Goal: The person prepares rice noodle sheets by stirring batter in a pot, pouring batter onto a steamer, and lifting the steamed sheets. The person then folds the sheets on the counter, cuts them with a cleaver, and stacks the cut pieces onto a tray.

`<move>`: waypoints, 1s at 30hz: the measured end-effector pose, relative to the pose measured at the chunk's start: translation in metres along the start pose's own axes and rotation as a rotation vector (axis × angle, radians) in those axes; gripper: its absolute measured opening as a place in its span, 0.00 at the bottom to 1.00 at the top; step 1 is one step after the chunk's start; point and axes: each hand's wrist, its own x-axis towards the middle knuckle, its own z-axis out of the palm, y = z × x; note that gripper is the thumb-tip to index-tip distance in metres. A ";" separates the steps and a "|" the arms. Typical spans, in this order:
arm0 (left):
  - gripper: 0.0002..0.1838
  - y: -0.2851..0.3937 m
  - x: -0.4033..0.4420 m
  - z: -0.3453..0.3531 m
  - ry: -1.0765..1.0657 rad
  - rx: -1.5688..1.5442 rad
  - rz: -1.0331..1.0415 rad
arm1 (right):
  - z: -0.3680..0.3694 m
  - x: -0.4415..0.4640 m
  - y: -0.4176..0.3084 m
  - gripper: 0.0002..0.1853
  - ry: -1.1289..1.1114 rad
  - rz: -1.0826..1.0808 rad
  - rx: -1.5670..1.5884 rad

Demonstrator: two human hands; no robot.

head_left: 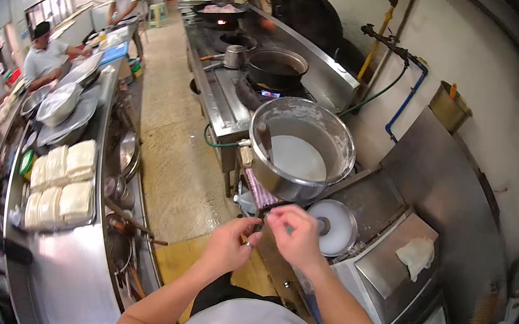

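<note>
Both of my hands are raised close together in front of my body, just below a large steel pot [348, 134]. White liquid [299, 158] fills its lower part, and a handle [265, 140] leans against its inner wall. The fingers of my left hand [230, 244], which wears a ring, are curled in toward the thumb. My right hand [295, 236] is bent with its fingertips pinched. Something small and dark shows between the hands, too unclear to name. A striped pink cloth [260, 190] hangs beside the pot, and a round white container [340, 236] stands right of my right hand.
A steel stove [225, 96] carries a dark pot [277, 67] and woks. On the left counter [63, 280] a tray holds stacked pale sheets [63, 180]. Several people work farther back on the left. A white cloth [416, 256] lies at right; a yellowish floor aisle [168, 144] runs ahead.
</note>
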 end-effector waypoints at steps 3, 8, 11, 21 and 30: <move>0.19 -0.016 0.060 -0.021 -0.003 -0.045 0.004 | -0.004 0.088 -0.026 0.09 0.138 -0.199 -0.179; 0.18 -0.041 0.141 -0.045 -0.058 -0.038 0.034 | 0.025 0.197 -0.032 0.16 -0.112 -0.421 -0.528; 0.20 -0.051 0.178 -0.048 -0.090 -0.067 0.087 | 0.023 0.237 -0.011 0.15 -0.352 -0.300 -0.667; 0.19 -0.078 0.226 -0.017 -0.300 -0.002 0.276 | -0.086 0.235 0.018 0.07 -0.831 0.314 -1.381; 0.14 -0.086 0.226 0.003 -0.232 0.042 0.307 | -0.109 0.181 -0.030 0.13 -0.952 0.448 -1.158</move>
